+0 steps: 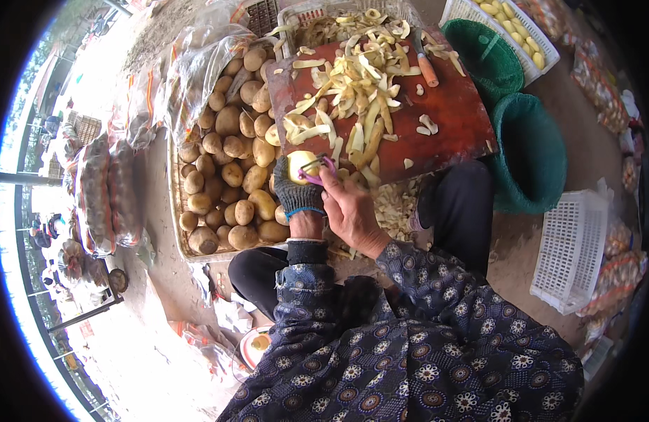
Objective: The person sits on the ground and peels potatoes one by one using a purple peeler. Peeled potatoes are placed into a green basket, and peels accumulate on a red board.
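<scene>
My left hand (pixel 298 190), in a dark knitted glove with a blue cuff edge, is closed around a pale peeled potato (pixel 303 164). My bare right hand (pixel 353 213) grips a purple-handled vegetable peeler (pixel 318 170), its head against that potato. Both hands are at the near left corner of a red board (pixel 435 126). Potato peelings (pixel 361 79) are heaped on the board. A knife with an orange handle (pixel 428 69) lies near the board's far right part. Left of the board, unpeeled potatoes (pixel 232 174) fill a large crate.
Two green tubs (pixel 530 153) stand right of the board. Beyond them is a white crate of peeled potatoes (pixel 517 34). An upturned-looking white plastic crate (pixel 569 248) is at the right. Filled mesh sacks (pixel 100 195) stand at the left. More peelings (pixel 395 208) lie below the board.
</scene>
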Action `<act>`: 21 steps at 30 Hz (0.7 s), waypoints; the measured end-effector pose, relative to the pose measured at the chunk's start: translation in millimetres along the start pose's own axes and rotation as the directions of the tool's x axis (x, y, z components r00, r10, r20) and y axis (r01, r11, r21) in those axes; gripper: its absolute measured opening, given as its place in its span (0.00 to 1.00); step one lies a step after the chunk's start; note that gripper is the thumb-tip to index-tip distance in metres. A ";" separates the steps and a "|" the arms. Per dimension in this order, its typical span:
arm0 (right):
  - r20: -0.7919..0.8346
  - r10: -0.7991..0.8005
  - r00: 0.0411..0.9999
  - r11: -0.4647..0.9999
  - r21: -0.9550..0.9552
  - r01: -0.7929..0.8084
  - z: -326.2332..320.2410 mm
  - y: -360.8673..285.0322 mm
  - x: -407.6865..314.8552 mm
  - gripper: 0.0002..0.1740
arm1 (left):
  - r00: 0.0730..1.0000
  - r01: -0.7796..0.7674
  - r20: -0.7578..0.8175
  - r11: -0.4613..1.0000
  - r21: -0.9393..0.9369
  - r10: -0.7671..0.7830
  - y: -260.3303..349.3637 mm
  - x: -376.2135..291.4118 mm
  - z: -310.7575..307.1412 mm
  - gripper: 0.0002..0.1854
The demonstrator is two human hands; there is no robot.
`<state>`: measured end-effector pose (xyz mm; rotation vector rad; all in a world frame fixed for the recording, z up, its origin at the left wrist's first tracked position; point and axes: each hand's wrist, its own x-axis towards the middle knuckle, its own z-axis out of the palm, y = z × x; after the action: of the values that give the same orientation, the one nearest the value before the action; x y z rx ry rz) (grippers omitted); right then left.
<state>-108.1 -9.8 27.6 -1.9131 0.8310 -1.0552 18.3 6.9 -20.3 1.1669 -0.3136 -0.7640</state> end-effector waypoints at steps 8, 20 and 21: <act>0.034 0.044 0.998 0.998 -0.056 -0.042 -24.4 6.5 -29.3 0.22 | 0.965 -0.173 -0.078 0.831 0.529 0.250 -24.3 3.7 -9.6 0.16; 0.189 -0.069 0.980 0.943 -0.307 0.126 -43.6 33.6 -46.7 0.26 | 0.951 0.226 -0.136 0.923 -0.311 -0.278 0.5 6.6 10.4 0.18; 0.233 -0.050 0.971 0.950 -0.288 0.118 -47.1 29.7 -49.1 0.26 | 0.942 0.254 -0.127 0.906 -0.338 -0.311 8.2 9.9 9.8 0.18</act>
<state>-176.2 1.2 0.3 -2.2929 0.8224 -0.7750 22.7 -5.3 -10.6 0.9742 0.1324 -0.9189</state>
